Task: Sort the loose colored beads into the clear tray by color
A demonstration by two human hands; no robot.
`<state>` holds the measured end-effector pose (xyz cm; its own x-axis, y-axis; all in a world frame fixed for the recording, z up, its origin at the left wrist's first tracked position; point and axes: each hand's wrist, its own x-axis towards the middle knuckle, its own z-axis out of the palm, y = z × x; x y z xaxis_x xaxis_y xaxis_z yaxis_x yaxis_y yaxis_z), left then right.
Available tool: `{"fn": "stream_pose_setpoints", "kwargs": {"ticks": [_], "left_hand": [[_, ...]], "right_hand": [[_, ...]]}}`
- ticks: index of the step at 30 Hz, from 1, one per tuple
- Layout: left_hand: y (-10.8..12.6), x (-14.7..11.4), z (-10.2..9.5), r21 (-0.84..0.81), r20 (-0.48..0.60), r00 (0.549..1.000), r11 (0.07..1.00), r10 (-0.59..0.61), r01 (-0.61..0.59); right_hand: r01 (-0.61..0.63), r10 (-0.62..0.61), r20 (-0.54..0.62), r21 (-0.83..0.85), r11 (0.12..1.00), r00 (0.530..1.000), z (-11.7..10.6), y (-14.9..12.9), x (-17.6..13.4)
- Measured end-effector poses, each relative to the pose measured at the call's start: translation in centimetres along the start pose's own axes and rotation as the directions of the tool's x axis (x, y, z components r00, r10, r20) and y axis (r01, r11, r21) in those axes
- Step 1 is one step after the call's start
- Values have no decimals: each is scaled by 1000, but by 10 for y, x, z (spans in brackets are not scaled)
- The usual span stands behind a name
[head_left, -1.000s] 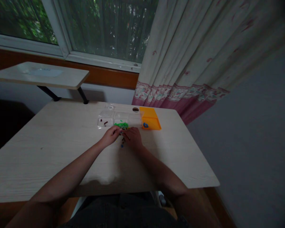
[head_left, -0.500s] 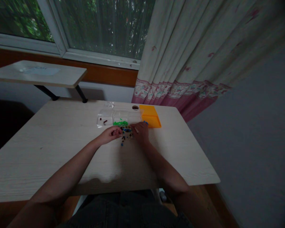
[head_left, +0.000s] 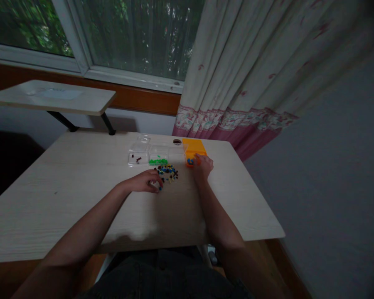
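My left hand [head_left: 147, 181] is at the near left of a loose pile of small mixed bricks [head_left: 166, 170]. Its thumb and forefinger curve together around a small blue brick [head_left: 160, 188] at the table surface. My right hand [head_left: 204, 166] is over the right side of an open orange box [head_left: 195, 145], its fingers bent downward. Whatever those fingers hold, if anything, is hidden. Several blue bricks [head_left: 190, 161] lie in the box's near part, just left of the fingers. The pile holds blue, black, yellow and brown pieces.
Behind the pile stands a clear box with green bricks [head_left: 158, 161]. Left of it, another clear box [head_left: 131, 162] holds a few dark red pieces. A round cable hole [head_left: 177, 142] opens in the desk [head_left: 90, 178]. A raised shelf [head_left: 90, 106] stands at back left.
My right hand has moved from the pile rightward to the orange box. My left hand has shifted slightly nearer me, its fingertips now at the separate blue brick.
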<state>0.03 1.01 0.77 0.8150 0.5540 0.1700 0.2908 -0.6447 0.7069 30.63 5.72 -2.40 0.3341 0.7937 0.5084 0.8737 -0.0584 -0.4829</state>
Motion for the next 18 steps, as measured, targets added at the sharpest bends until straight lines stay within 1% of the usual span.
{"fn": "stream_pose_setpoints", "kwargs": {"ticks": [3, 5, 10, 13, 18], "left_hand": [[-2, 0, 0, 12, 2, 1000, 1000, 0, 0], [-2, 0, 0, 22, -3, 1000, 1000, 1, -1], [2, 2, 2, 60, -28, 1000, 998, -11, 13], [4, 3, 3, 66, -43, 999, 998, -8, 11], [3, 3, 8, 87, -81, 997, 996, -8, 15]], "right_hand": [[-23, 23, 16, 30, 999, 1000, -3, -2, 1], [-16, 15, 11, 56, 998, 1000, -3, -3, 2], [77, -66, -74, 153, 985, 995, 2, -2, 0], [130, -115, -94, 179, 975, 989, 4, -2, -1], [147, -130, -101, 186, 971, 986, 6, -1, -1]]}}
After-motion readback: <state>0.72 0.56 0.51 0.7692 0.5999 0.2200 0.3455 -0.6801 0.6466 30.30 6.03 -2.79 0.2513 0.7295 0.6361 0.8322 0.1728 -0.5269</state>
